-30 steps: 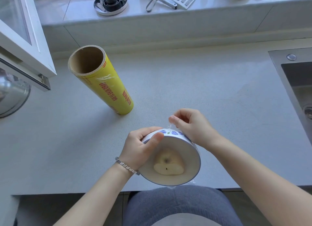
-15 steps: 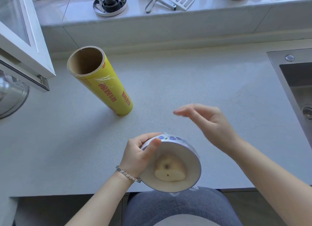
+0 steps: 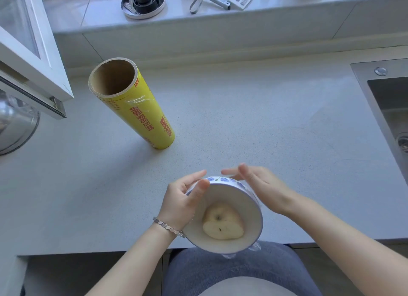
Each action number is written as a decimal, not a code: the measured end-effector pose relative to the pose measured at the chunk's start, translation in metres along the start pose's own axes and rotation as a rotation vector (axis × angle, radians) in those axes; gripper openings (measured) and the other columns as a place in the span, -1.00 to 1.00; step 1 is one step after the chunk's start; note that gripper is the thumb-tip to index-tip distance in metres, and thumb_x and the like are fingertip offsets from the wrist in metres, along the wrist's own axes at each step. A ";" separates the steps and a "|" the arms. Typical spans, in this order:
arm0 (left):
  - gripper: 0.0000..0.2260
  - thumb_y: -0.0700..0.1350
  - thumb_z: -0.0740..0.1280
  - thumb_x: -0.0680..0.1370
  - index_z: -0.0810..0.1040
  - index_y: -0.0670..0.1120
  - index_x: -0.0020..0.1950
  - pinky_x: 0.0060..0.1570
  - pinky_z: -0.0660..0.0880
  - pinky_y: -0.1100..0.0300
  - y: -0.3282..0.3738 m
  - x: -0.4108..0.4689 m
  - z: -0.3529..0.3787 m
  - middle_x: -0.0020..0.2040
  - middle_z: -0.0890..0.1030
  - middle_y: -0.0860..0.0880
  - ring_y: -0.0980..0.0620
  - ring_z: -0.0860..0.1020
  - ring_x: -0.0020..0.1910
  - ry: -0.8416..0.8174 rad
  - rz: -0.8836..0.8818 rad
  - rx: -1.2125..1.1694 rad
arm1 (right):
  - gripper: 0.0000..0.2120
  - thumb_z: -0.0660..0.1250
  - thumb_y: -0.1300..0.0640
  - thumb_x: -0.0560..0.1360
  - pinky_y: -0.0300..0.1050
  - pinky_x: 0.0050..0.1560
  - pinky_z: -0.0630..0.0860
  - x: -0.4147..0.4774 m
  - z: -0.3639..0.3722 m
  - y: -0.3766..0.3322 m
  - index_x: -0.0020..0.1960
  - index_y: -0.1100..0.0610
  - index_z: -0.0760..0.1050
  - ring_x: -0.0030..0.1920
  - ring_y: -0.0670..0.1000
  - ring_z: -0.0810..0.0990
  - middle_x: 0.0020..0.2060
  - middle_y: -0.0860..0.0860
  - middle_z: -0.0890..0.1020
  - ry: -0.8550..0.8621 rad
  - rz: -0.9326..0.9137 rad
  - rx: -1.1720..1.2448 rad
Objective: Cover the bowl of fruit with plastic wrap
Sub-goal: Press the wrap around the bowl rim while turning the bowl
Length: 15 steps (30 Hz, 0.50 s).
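Wrap (image 3: 254, 248) barely shows below bowl (image 3: 248, 199); right hand (image 3: 262, 185) blurred.

Red lettering is printed along the yellow plastic wrap roll (image 3: 141, 117), at the far left of the counter (image 3: 265, 130); only "WRAP" can be read, the rest being blurred.

The bowl (image 3: 223, 198) is white with a blue rim and blue flowers on its outer wall. It is tipped at the desk's (image 3: 265, 130) near edge, mouth towards the viewer, gripped at its left rim by the left hand (image 3: 181, 200). The right hand (image 3: 258, 185) lies straight-fingered on its far side. Pale apple halves (image 3: 223, 224) sit inside. Clear plastic wrap (image 3: 254, 248) bunches below its lower rim. The yellow, red-lettered roll (image 3: 143, 117) stands on end, well apart to the left.
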<state>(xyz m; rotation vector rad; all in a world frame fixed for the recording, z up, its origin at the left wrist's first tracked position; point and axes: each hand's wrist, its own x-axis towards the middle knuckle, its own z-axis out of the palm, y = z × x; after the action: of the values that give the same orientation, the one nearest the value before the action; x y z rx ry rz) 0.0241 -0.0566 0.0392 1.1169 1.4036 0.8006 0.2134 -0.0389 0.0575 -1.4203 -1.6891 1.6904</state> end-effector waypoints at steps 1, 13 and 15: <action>-0.16 0.55 0.28 0.00 0.56 0.01 0.07 -0.11 0.47 0.50 -0.001 0.002 -0.003 -0.06 0.62 0.17 0.46 0.56 -0.12 0.007 0.002 0.015 | -0.12 -0.15 -0.62 0.16 -0.36 0.18 0.40 -0.001 0.001 -0.004 0.13 -0.12 0.54 0.14 -0.28 0.53 0.07 -0.23 0.61 0.029 -0.059 0.070; -0.56 0.25 0.13 0.46 0.45 -0.11 -0.33 -0.20 0.35 0.08 0.005 0.002 0.008 -0.35 0.46 -0.05 -0.03 0.42 -0.30 0.379 -0.238 -0.221 | -0.69 0.14 -0.15 0.47 -0.30 -0.09 0.53 -0.005 0.001 0.009 0.04 -0.06 0.57 -0.03 -0.12 0.62 -0.11 -0.14 0.68 -0.003 0.084 0.444; -0.59 0.19 0.09 0.54 0.53 -0.05 -0.25 -0.07 0.44 0.05 0.004 0.001 0.011 -0.27 0.58 -0.01 -0.05 0.54 -0.21 0.342 -0.291 -0.308 | -0.75 0.15 -0.04 0.50 -0.34 -0.22 0.52 -0.004 0.002 0.007 0.06 -0.03 0.54 -0.17 -0.16 0.63 -0.22 -0.15 0.67 0.035 0.058 0.451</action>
<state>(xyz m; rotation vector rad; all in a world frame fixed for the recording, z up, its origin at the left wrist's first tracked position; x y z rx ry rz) 0.0360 -0.0560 0.0408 0.5392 1.6123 0.9849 0.2158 -0.0448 0.0526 -1.2784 -1.1544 1.9104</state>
